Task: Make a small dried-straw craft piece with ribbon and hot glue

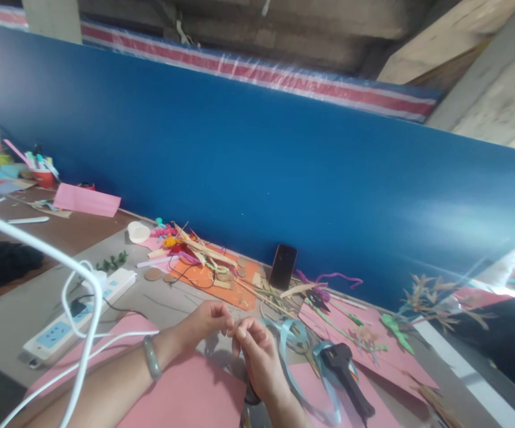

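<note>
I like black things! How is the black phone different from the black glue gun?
The phone stands up, leaning on the blue wall; the glue gun lies flat. The phone is a plain flat rectangle; the glue gun is lumpy, with a handle. The glue gun lies close to the right hand; the phone is farther back. Both are black.

Blue partition wall [284, 154], red-striped plastic strip [261, 70] above, concrete beams [293, 27], grey table [12, 315]
</note>
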Demonstrator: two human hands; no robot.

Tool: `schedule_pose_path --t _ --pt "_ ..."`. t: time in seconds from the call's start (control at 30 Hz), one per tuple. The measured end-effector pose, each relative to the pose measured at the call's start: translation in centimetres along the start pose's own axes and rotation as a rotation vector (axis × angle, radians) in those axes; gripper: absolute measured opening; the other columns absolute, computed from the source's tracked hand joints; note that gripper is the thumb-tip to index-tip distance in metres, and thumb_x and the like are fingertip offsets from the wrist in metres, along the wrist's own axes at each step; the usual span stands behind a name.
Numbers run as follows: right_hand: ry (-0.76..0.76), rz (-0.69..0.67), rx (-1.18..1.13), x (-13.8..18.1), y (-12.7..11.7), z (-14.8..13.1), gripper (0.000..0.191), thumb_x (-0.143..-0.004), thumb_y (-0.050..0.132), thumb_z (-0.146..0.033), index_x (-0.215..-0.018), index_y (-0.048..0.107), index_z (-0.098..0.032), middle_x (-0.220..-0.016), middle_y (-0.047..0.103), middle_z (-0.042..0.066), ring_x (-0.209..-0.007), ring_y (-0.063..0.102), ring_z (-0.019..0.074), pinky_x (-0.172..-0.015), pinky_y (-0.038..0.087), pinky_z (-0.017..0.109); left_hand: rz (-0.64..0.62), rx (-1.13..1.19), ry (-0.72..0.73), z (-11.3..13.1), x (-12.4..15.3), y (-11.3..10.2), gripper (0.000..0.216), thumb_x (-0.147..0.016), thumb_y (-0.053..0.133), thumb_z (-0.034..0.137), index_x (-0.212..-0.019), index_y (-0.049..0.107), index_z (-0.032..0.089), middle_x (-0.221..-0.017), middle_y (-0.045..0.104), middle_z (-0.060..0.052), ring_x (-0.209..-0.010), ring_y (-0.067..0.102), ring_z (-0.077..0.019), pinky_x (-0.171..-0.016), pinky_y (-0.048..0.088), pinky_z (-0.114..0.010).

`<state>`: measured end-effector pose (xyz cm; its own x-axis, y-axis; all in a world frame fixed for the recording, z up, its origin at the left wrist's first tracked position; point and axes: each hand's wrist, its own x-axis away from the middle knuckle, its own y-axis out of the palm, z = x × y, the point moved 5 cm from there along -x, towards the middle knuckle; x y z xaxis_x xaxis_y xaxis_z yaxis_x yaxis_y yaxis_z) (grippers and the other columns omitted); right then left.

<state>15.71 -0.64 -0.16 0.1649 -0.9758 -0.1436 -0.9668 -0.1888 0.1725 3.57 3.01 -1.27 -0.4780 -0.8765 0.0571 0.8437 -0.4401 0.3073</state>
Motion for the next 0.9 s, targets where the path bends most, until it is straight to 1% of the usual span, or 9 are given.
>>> schedule_pose_path --t 0.1,0.23,0.3,0.43,0.57,0.67,0.73,0.83,0.9 --pt "0.013 0.058 -0.042 -0.1 -0.5 0.4 0.026 -0.076 0.073 -0.039 -0.069 0.061 -0.017 -0.071 0.067 0.003 -0.050 0.047 0.0097 -0.055 0.041 0.024 0.042 -0.018 -0.019 0.4 0.2 -0.2 0.032 -0.063 0.072 0.043 -0.060 0.053 0.017 -0.053 0.053 0.005 -0.041 0.043 -0.0063 -0.041 0.031 -0.019" --pt "0.058 0.149 -0.058 -0.2 -0.9 0.6 0.027 -0.075 0.074 -0.041 -0.068 0.065 -0.016 -0.070 0.067 0.003 -0.047 0.043 0.0074 -0.050 0.036 0.022 0.105 -0.061 -0.009 0.5 0.2 -0.6 0.035 -0.069 0.066 0.049 -0.064 0.055 0.016 -0.052 0.049 0.006 -0.037 0.036 -0.0046 -0.038 0.025 -0.018" --pt "0.065 0.158 -0.070 -0.2 -0.9 0.5 0.027 -0.076 0.073 -0.041 -0.068 0.066 -0.016 -0.072 0.067 0.002 -0.046 0.042 0.0068 -0.050 0.035 0.022 0.114 -0.072 0.007 0.3 0.1 -0.8 0.036 -0.072 0.064 0.051 -0.066 0.056 0.016 -0.051 0.047 0.007 -0.037 0.034 -0.0043 -0.039 0.024 -0.018" --pt "0.058 0.128 -0.108 -0.3 -0.6 0.6 0.026 -0.081 0.069 -0.041 -0.072 0.067 -0.016 -0.075 0.068 0.003 -0.048 0.044 0.0068 -0.053 0.037 0.022 0.109 -0.063 0.023 -0.1 -0.2 -1.0 0.036 -0.075 0.063 0.050 -0.065 0.055 0.016 -0.053 0.047 0.006 -0.038 0.034 -0.0040 -0.040 0.025 -0.017" --pt "0.054 0.131 -0.127 -0.4 -0.8 0.8 0.026 -0.082 0.067 -0.041 -0.076 0.067 -0.016 -0.076 0.067 0.004 -0.048 0.045 0.0077 -0.051 0.037 0.023 0.110 -0.061 0.050 0.2 -0.1 -0.7 0.035 -0.079 0.058 0.048 -0.065 0.055 0.016 -0.057 0.049 0.004 -0.043 0.038 -0.0054 -0.042 0.029 -0.018" --pt "0.038 0.138 -0.105 -0.4 -1.0 1.0 0.027 -0.083 0.066 -0.040 -0.075 0.068 -0.015 -0.077 0.067 0.004 -0.049 0.044 0.0075 -0.052 0.037 0.023 0.136 -0.055 0.106 0.7 -0.1 -0.6 0.025 -0.078 0.062 0.041 -0.079 0.060 0.016 -0.062 0.054 0.003 -0.049 0.045 -0.0074 -0.048 0.035 -0.019" --pt "0.029 0.151 -0.076 -0.4 -1.1 1.0 0.026 -0.083 0.066 -0.040 -0.077 0.070 -0.015 -0.076 0.067 0.004 -0.049 0.044 0.0073 -0.052 0.037 0.022 0.135 -0.090 0.155 0.9 -0.1 -0.6 0.024 -0.076 0.064 0.038 -0.086 0.062 0.016 -0.064 0.058 0.002 -0.055 0.051 -0.0096 -0.054 0.040 -0.021" --pt "0.023 0.170 -0.014 -0.4 -1.2 1.1 0.027 -0.082 0.066 -0.040 -0.080 0.071 -0.014 -0.068 0.065 0.002 -0.049 0.045 0.0077 -0.053 0.039 0.022 0.123 -0.230 0.231 0.9 -0.1 -0.7 0.023 -0.075 0.067 0.037 -0.080 0.065 0.015 -0.068 0.065 -0.002 -0.066 0.058 -0.0139 -0.066 0.045 -0.025" --pt "0.015 0.162 0.015 -0.4 -1.1 1.1 0.028 -0.082 0.066 -0.042 -0.082 0.072 -0.014 -0.070 0.067 0.003 -0.049 0.047 0.0082 -0.054 0.040 0.023 0.157 -0.327 0.278 0.9 -0.1 -1.0 0.023 -0.077 0.065 0.038 -0.074 0.065 0.015 -0.069 0.066 -0.002 -0.069 0.059 -0.0150 -0.069 0.044 -0.025"
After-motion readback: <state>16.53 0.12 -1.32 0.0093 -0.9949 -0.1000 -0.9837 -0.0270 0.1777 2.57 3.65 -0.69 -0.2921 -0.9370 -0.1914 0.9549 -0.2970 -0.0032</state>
